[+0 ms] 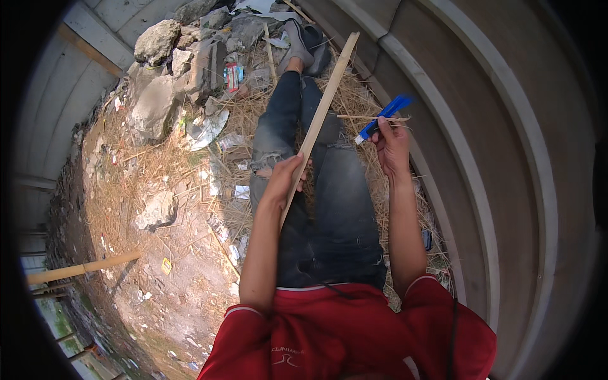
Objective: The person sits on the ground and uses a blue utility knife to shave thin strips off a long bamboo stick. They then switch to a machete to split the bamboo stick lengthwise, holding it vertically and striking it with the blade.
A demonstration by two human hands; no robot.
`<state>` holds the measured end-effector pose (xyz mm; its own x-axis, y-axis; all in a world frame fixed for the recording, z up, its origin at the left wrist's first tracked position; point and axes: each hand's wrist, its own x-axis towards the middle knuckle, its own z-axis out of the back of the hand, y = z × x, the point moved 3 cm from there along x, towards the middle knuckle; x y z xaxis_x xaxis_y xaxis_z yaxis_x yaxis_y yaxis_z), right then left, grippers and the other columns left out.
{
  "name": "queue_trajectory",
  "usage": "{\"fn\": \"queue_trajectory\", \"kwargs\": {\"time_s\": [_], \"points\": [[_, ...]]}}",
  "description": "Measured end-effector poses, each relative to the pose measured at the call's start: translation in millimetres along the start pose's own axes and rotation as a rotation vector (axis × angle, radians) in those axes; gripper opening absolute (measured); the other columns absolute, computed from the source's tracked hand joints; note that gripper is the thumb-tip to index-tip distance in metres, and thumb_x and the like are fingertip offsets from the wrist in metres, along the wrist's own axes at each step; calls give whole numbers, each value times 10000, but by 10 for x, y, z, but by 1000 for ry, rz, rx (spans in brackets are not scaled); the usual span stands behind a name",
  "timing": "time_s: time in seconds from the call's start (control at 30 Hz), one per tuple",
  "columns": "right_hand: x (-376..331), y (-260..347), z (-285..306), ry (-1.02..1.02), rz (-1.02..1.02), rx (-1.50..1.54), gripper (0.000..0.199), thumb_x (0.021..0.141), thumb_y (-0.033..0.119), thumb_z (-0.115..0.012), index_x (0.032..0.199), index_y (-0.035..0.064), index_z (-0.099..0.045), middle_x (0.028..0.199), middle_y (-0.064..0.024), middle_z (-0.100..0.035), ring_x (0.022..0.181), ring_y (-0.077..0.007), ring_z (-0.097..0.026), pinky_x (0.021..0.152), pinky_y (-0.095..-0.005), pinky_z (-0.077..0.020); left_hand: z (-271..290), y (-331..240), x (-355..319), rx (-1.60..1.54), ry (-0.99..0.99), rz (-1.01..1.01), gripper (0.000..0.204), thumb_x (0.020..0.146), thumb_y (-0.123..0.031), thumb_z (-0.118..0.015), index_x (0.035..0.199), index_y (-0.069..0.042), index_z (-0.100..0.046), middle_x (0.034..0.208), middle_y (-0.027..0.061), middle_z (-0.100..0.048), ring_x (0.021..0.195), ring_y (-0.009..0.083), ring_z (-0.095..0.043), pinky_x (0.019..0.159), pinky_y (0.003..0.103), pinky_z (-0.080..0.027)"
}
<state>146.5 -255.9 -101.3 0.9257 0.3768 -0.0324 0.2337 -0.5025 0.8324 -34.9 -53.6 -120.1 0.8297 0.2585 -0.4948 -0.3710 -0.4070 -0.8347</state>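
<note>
My left hand (284, 181) is closed around the lower part of a long, flat wooden strip (325, 101), which slants up and to the right over my outstretched legs. My right hand (391, 147) grips a blue utility knife (386, 118) off to the right, apart from the strip. The knife's upper end is smeared by motion. A thin sliver of wood (354, 116) crosses the knife at my right fingers; whether they pinch it too is hard to make out. Straw-like shavings (364, 95) lie on the ground beside my legs.
A ribbed grey wall (500, 158) curves close along my right side. Large rocks (154, 104) are piled at the far left, with litter and a red packet (234, 76) near them. A loose stone (157, 211) and a pole (85, 268) are at the left.
</note>
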Motion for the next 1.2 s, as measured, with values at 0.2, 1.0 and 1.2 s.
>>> {"fn": "queue_trajectory", "kwargs": {"time_s": [0.2,1.0,1.2], "points": [[-222,-308,-54,-6,-48,-11,202,946,114,-714,1099,21,-619,813,-18,-646,676,-88,-585,650,-262,-525,164,182,13,-109,-19,43,469,1009,-452,-564,1055,6,-656,694,12,-563,518,97,-494,470,222,-370],[-442,-333,-78,-480,-65,58,526,1001,377,-632,1307,-35,-516,1063,-145,-689,791,-168,-685,691,-288,-552,87,-76,4,8,-7,-229,299,791,-77,-851,997,-6,-647,829,18,-664,722,80,-607,667,227,-471],[-501,-340,-231,-211,-335,-118,580,978,320,-669,1407,16,-423,1088,-124,-696,854,-182,-694,744,-304,-567,133,-4,4,50,-7,-183,342,774,-59,-856,1022,13,-632,850,29,-674,779,88,-638,724,237,-502]]}}
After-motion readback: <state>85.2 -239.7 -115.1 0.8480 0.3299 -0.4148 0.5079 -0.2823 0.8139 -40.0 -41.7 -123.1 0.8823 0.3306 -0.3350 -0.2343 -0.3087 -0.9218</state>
